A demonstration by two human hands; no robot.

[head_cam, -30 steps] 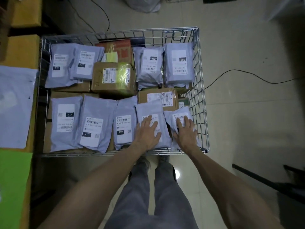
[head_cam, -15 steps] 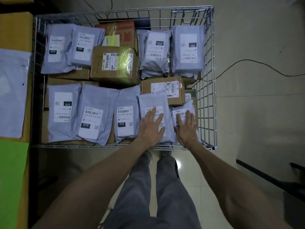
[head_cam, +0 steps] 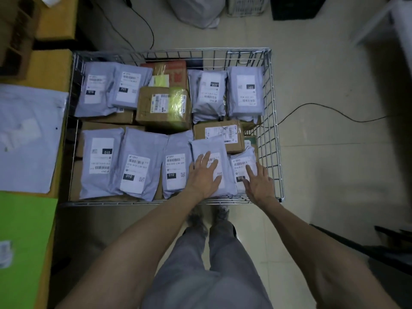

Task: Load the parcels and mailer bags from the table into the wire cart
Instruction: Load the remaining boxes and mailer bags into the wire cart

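In the near right corner of the wire cart (head_cam: 275,130), the left hand (head_cam: 204,176) lay flat on a grey mailer bag (head_cam: 202,146), fingers straight and spread, gripping nothing. Just beside it, the right hand (head_cam: 259,185) rested with straight fingers on a smaller mailer bag (head_cam: 240,160) that sat against the cart's right wall; it clasped nothing either. Both bags lay label up, and the grey one overlapped the near edge of a brown cardboard box (head_cam: 223,130). More grey bags filled the cart's near row to the left, and others lay along the far side around a tape-wrapped box (head_cam: 163,108). On the yellow table (head_cam: 55,68) touching the cart's left side, a large mailer bag (head_cam: 29,134) lay flat.
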